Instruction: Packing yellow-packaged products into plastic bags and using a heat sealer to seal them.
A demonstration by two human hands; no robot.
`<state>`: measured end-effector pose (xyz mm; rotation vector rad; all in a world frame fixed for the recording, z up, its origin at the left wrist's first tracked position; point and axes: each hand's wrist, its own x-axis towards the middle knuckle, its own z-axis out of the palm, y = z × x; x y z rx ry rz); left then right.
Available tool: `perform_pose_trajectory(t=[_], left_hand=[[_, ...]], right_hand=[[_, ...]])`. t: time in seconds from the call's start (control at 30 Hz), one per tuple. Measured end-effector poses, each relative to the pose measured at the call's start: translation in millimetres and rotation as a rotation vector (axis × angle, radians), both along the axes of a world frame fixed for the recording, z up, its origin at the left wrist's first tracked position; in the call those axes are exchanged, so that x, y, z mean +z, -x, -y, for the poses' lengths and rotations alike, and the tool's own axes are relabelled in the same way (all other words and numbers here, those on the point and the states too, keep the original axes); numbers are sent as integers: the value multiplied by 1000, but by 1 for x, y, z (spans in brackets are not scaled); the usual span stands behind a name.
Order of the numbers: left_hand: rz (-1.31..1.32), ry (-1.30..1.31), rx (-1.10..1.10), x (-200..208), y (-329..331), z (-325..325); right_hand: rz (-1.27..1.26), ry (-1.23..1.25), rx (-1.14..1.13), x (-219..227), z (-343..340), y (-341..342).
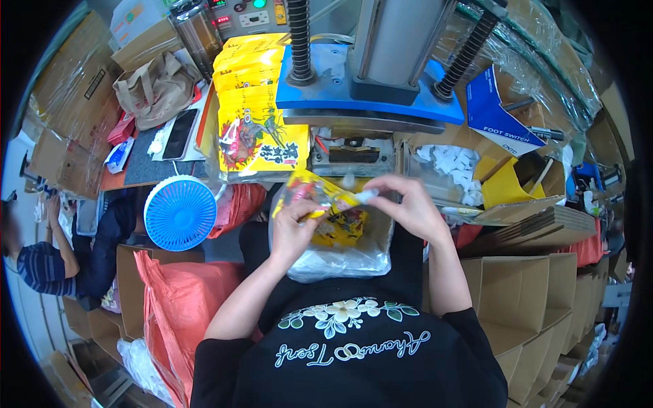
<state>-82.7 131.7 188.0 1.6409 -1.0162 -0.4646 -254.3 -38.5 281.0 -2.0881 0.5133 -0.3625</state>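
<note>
Fingers of the left hand (pixel 291 229) were closed on the near edge of a yellow pouch (pixel 309 189), held tilted above a bin (pixel 340 265) lined with clear plastic. Thumb and forefinger of the right hand (pixel 409 204) pinched a small white piece (pixel 367 196) at the pouch's right end; it was too blurred for me to tell what it was, or whether it was joined to the pouch. Yellow packets (pixel 340 231) lay inside the bin, partly covered by the pouch and left hand, so I couldn't count them. Beyond, a blue press plate (pixel 326 95) hid part of a stack of yellow pouches (pixel 255 102). At the far left, another person (pixel 44 268) was cut off by the dark rim.
</note>
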Motion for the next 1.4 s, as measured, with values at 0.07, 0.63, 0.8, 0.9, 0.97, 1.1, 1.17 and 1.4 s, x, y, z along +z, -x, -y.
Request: perform_pose_trajectory(t=[0.07,0.63,0.8,0.9,0.97,1.1,1.17,1.4], left_hand=[[-32,26,-105,-6,6,0],[-970,58,43,-9,-1,95],[-218,-70,74,22,-26,74],[552,-62,397,33,-46,50],[730,-107,372,-3,-62,25],[733,-74,330,-9,-68,-4],[684,42,339,12,-70,0],[-120,-44,80,19,-16,4]], right_hand=[[-36,-82,21,-4,-3,-6],[-13,541,-672,-85,106,39],[-15,693,-675,-84,86,15],[-7,616,-605,-85,93,26],[-44,521,-522,-79,96,30],[-79,619,-513,-72,86,33],[-70,659,-515,-63,79,37],[229,2,-325,-25,27,12]])
